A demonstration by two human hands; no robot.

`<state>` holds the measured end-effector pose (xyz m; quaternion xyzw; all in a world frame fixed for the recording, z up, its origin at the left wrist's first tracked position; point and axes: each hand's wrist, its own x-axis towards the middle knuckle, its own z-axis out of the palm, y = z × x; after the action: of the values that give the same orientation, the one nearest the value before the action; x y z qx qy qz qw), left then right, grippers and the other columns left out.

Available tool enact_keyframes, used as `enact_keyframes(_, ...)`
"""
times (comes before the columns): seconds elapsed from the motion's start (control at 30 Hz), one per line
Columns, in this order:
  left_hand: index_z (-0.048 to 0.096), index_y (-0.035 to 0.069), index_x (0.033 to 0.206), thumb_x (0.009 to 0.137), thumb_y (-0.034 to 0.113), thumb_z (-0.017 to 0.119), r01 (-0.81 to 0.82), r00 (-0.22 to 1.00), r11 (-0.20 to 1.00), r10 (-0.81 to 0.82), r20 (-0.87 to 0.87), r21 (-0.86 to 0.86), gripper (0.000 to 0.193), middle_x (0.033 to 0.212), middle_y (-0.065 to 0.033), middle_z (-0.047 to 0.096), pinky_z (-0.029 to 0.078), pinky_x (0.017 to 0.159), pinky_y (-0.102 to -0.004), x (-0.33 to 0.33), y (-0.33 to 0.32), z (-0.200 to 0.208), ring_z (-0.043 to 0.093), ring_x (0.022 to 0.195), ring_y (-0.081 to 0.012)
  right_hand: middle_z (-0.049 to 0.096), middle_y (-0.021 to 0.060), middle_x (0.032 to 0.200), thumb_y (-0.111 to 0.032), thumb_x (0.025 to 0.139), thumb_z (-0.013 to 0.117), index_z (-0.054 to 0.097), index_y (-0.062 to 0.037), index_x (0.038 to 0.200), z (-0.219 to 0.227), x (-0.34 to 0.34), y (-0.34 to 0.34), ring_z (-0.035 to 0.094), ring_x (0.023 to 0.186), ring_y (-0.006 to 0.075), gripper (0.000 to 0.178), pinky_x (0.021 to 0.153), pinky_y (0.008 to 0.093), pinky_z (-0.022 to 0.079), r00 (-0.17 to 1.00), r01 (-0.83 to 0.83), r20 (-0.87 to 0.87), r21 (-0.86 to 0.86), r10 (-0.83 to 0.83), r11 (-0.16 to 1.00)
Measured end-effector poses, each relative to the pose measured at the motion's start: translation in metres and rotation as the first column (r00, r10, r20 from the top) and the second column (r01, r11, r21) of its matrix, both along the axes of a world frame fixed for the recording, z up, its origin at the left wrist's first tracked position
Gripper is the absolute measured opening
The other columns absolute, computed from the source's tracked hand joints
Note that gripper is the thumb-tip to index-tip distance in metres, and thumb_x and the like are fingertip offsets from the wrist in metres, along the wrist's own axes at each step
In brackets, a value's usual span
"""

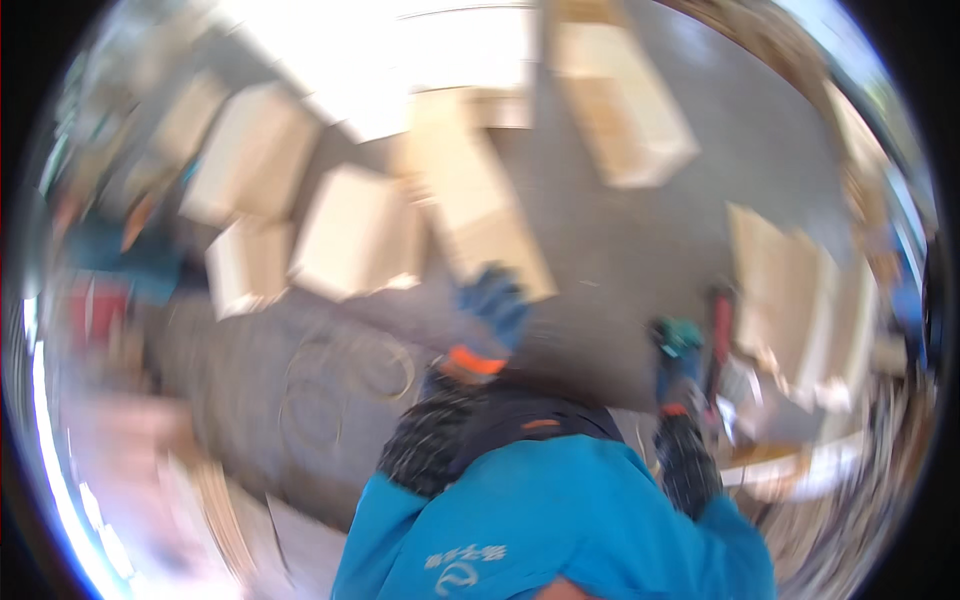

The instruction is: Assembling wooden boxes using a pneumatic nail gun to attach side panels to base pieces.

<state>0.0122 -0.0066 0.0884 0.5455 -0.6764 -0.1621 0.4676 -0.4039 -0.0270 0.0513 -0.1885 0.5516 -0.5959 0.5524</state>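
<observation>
The picture is smeared by motion. My left hand (493, 308), in a blue glove with an orange cuff, is over the near end of a long pale wooden piece (478, 200). Its fingers look stretched out, and I cannot tell whether they touch the wood. Farther right, my right hand (675, 376), also gloved in blue, is closed round a green and dark tool (676, 336) whose kind is too blurred to make out. Just right of that tool stands a narrow red and black object (720, 335).
Several pale box-like wooden pieces (345, 230) lie on the grey floor (690, 240) at the left. Another long wooden piece (625, 105) lies ahead, and wooden panels (785, 290) stand at the right. Thin loops of strap or wire (385, 370) lie left of my left arm. A person's teal clothing (125, 250) shows far left.
</observation>
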Motion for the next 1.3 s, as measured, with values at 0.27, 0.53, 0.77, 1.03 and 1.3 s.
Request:
enact_keyframes(0.27, 0.072, 0.007, 0.114, 0.086, 0.006, 0.086, -0.04, 0.936, 0.974, 0.116, 0.334, -0.225, 0.031, 0.14, -0.0155, 0.07, 0.05, 0.109, -0.0605, -0.007, -0.023, 0.011, 0.061, 0.133, -0.049, 0.068, 0.036, 0.129, -0.035, 0.087, 0.083, 0.023, -0.0033, 0.17, -0.024, -0.044, 0.029, 0.07, 0.116, 0.0493, 0.107, 0.095, 0.0579, 0.057, -0.023, -0.03, -0.724, 0.689, 0.689, 0.724)
enact_keyframes(0.53, 0.072, 0.007, 0.107, 0.087, -0.001, 0.082, 0.096, 0.941, 0.918, 0.042, 0.335, -0.384, 0.024, 0.131, -0.0148, 0.07, 0.055, 0.105, -0.0626, -0.019, -0.031, 0.031, 0.065, 0.124, -0.0468, 0.075, 0.0167, 0.101, -0.016, 0.081, 0.074, 0.059, -0.0027, 0.148, -0.017, -0.077, 0.023, 0.073, 0.091, 0.0334, 0.071, 0.088, 0.046, 0.058, 0.444, -0.306, -0.746, 0.394, 0.496, 0.867)
enact_keyframes(0.77, 0.075, 0.008, 0.112, 0.078, 0.006, 0.092, -0.086, 0.964, 0.969, 0.139, 0.225, -0.23, 0.038, 0.137, -0.0152, 0.071, 0.057, 0.107, -0.05, -0.006, -0.026, 0.008, 0.063, 0.132, -0.045, 0.066, 0.0028, 0.083, -0.017, 0.091, 0.071, 0.067, -0.0015, 0.112, 0.117, -0.012, -0.014, 0.065, 0.066, 0.0131, 0.027, 0.06, 0.0309, 0.054, 0.725, -0.401, -0.36, 0.474, 0.588, 0.784)
enact_keyframes(1.03, 0.074, 0.011, 0.113, 0.079, 0.009, 0.094, -0.128, 0.979, 0.967, 0.159, 0.131, -0.218, 0.039, 0.137, -0.0128, 0.071, 0.057, 0.107, -0.0497, 0.002, -0.024, 0.0, 0.063, 0.133, -0.0435, 0.067, 0.0047, 0.086, -0.01, 0.088, 0.071, 0.067, 0.0033, 0.119, 0.247, 0.119, -0.028, 0.066, 0.068, 0.0125, 0.034, 0.064, 0.0306, 0.056, 0.554, -0.67, -0.27, 0.418, 0.788, 0.614)
enact_keyframes(1.3, 0.076, 0.009, 0.109, 0.082, 0.014, 0.091, -0.12, 0.981, 0.96, 0.154, 0.118, -0.254, 0.031, 0.136, -0.0123, 0.071, 0.06, 0.106, -0.05, 0.0, -0.022, -0.008, 0.063, 0.133, -0.0422, 0.068, 0.0034, 0.088, -0.016, 0.09, 0.072, 0.067, 0.0027, 0.122, 0.239, 0.166, -0.026, 0.066, 0.074, 0.0107, 0.037, 0.069, 0.0296, 0.055, 0.412, -0.749, -0.24, 0.46, 0.879, 0.476)
